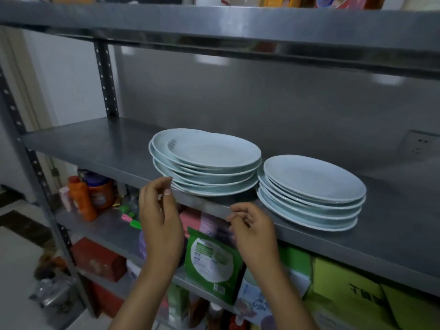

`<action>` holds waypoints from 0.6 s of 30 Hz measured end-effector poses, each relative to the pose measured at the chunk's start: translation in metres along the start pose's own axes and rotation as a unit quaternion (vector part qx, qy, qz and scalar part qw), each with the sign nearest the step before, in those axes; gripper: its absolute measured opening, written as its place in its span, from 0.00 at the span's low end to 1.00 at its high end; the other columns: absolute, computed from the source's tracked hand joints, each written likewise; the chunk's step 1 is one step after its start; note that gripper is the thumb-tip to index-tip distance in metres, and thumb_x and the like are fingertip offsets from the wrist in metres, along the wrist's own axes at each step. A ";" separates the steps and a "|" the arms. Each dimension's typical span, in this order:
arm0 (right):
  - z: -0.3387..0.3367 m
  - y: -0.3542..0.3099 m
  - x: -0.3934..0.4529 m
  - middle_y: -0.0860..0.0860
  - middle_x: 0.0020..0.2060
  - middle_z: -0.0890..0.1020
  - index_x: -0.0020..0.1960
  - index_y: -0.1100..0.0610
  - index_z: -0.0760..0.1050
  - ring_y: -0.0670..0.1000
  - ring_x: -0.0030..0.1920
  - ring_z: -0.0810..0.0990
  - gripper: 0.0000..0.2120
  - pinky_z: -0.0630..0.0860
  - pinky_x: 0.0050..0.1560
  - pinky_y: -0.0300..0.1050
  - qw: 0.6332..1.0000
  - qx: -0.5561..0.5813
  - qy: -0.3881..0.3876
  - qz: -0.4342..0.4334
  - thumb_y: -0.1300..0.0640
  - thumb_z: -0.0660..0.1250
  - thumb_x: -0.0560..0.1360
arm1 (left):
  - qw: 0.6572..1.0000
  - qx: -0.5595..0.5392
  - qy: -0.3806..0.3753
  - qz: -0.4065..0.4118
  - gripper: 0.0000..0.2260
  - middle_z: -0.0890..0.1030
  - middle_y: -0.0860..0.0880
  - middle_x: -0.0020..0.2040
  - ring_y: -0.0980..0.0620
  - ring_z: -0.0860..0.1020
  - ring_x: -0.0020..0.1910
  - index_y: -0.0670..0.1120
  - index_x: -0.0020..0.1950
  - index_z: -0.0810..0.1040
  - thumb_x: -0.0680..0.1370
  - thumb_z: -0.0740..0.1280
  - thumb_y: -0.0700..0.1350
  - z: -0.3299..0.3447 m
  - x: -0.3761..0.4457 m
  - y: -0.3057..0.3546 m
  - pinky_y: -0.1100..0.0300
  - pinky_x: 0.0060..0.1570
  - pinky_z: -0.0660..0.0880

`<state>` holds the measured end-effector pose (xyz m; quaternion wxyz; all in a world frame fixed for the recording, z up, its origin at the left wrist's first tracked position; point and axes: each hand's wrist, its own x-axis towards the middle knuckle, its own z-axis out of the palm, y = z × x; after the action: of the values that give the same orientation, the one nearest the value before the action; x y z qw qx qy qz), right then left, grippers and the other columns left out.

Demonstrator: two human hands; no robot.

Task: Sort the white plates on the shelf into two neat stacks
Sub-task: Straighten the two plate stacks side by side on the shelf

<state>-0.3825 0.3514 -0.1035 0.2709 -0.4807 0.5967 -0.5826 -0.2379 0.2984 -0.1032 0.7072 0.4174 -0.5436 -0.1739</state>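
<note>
left stack (206,163) of white plates, uneven, on grey shelf (95,144) | right stack (312,194) just beside it, tidier | our left hand (159,210) below left stack's front rim, fingers loosely curled, holding nothing | our right hand (252,225) at shelf edge between stacks, loose, gripping nothing
</note>
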 end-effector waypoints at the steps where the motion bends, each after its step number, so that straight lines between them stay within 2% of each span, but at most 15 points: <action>1: 0.001 0.000 0.001 0.52 0.39 0.82 0.47 0.51 0.78 0.50 0.37 0.80 0.10 0.77 0.37 0.44 0.999 0.039 -0.001 0.030 0.66 0.63 0.76 | 0.998 -0.028 0.009 -0.048 0.09 0.76 0.51 0.50 0.57 0.75 0.49 0.47 0.55 0.74 0.82 0.57 0.36 -0.004 0.000 0.001 0.64 0.51 0.71; 3: 0.003 -0.002 0.003 0.55 0.42 0.83 0.51 0.55 0.76 0.53 0.37 0.82 0.11 0.79 0.37 0.47 0.989 0.120 0.001 0.087 0.68 0.62 0.76 | 0.980 -0.104 0.028 -0.168 0.09 0.77 0.52 0.47 0.59 0.76 0.45 0.46 0.53 0.74 0.81 0.57 0.36 -0.012 0.004 0.004 0.65 0.46 0.74; 5: 0.006 -0.003 0.005 0.57 0.47 0.82 0.58 0.59 0.73 0.53 0.39 0.84 0.13 0.81 0.40 0.47 0.972 0.195 0.000 0.130 0.69 0.61 0.76 | 0.946 -0.177 0.016 -0.272 0.08 0.78 0.49 0.49 0.55 0.78 0.47 0.47 0.52 0.75 0.81 0.57 0.38 -0.021 0.015 0.000 0.61 0.48 0.75; 7: 0.011 -0.005 0.008 0.57 0.51 0.82 0.66 0.59 0.68 0.52 0.41 0.85 0.19 0.81 0.46 0.48 0.953 0.257 0.000 0.158 0.69 0.61 0.77 | 0.916 -0.221 -0.041 -0.331 0.08 0.78 0.45 0.56 0.51 0.78 0.53 0.46 0.56 0.74 0.81 0.57 0.43 -0.029 0.026 -0.007 0.56 0.54 0.74; 10: 0.018 -0.012 0.008 0.57 0.56 0.81 0.73 0.58 0.61 0.51 0.47 0.85 0.26 0.79 0.51 0.46 0.937 0.307 0.004 0.166 0.67 0.62 0.77 | 0.862 -0.291 -0.078 -0.407 0.15 0.72 0.41 0.68 0.46 0.74 0.63 0.41 0.66 0.69 0.83 0.55 0.47 -0.030 0.043 -0.010 0.53 0.60 0.70; 12: 0.023 -0.016 0.008 0.58 0.58 0.79 0.75 0.58 0.58 0.51 0.49 0.83 0.29 0.77 0.56 0.47 0.925 0.342 0.014 0.165 0.69 0.61 0.76 | 0.834 -0.323 -0.101 -0.436 0.22 0.70 0.39 0.70 0.42 0.70 0.68 0.38 0.71 0.65 0.83 0.53 0.50 -0.030 0.050 -0.010 0.51 0.65 0.68; 14: 0.027 -0.020 0.010 0.56 0.52 0.80 0.73 0.57 0.60 0.51 0.52 0.81 0.28 0.74 0.62 0.49 0.908 0.386 0.017 0.164 0.70 0.60 0.76 | 0.806 -0.353 -0.114 -0.461 0.25 0.68 0.38 0.70 0.40 0.69 0.69 0.35 0.72 0.62 0.83 0.52 0.53 -0.028 0.057 -0.014 0.49 0.66 0.67; 15: 0.029 -0.022 0.012 0.54 0.49 0.80 0.69 0.57 0.64 0.52 0.54 0.79 0.24 0.72 0.65 0.51 0.901 0.404 0.006 0.160 0.71 0.60 0.75 | 0.790 -0.371 -0.121 -0.474 0.27 0.68 0.37 0.71 0.40 0.69 0.69 0.34 0.73 0.60 0.83 0.52 0.54 -0.026 0.061 -0.017 0.49 0.66 0.67; 17: 0.033 -0.022 0.018 0.52 0.43 0.80 0.53 0.58 0.72 0.52 0.54 0.78 0.10 0.70 0.67 0.53 0.888 0.433 -0.003 0.154 0.70 0.60 0.75 | 0.753 -0.403 -0.149 -0.498 0.31 0.65 0.35 0.72 0.39 0.68 0.70 0.34 0.75 0.57 0.82 0.51 0.57 -0.026 0.068 -0.023 0.48 0.68 0.66; 18: 0.036 -0.022 0.020 0.52 0.42 0.80 0.47 0.58 0.73 0.53 0.53 0.78 0.08 0.69 0.68 0.54 0.883 0.444 -0.004 0.152 0.69 0.60 0.76 | 0.739 -0.414 -0.163 -0.506 0.32 0.65 0.35 0.72 0.39 0.67 0.70 0.34 0.75 0.56 0.82 0.50 0.58 -0.027 0.073 -0.026 0.48 0.69 0.65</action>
<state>-0.3529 0.3216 -0.0837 0.5435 -0.2161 0.3399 -0.7365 -0.1828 0.2428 -0.0797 0.5189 0.2621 -0.2332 -0.7795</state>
